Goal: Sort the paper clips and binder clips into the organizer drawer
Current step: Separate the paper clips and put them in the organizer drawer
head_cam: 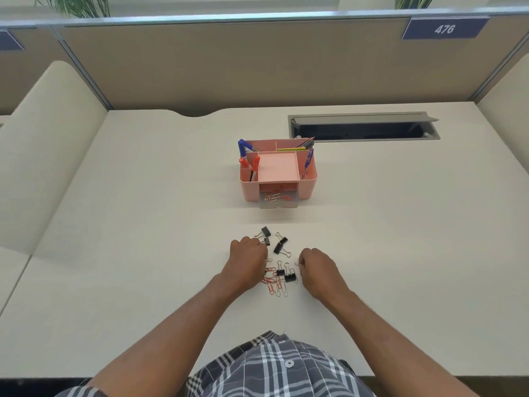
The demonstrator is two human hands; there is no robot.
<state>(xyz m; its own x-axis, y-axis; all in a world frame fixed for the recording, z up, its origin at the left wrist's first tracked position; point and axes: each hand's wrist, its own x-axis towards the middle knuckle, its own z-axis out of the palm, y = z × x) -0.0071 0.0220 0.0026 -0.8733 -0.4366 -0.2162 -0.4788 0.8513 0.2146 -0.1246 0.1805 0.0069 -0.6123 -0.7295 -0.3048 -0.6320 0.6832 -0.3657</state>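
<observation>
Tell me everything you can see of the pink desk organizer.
The pink desk organizer looks like smooth plastic and stands upright mid-desk, beyond both hands, touching neither. Its top is split into compartments: a bare square tray in the middle, red and blue markers at the left, pens and pencils at the back and right. A clear drawer at its front is pulled open and holds paper clips.

Clips scattered on the bench [143, 196], organizer [278, 169] behind them.
Drawer [278, 201] juts from the organizer's front with paper clips inside; binder clips [279, 246] lie behind loose paper clips [276, 285], between both hands.
</observation>
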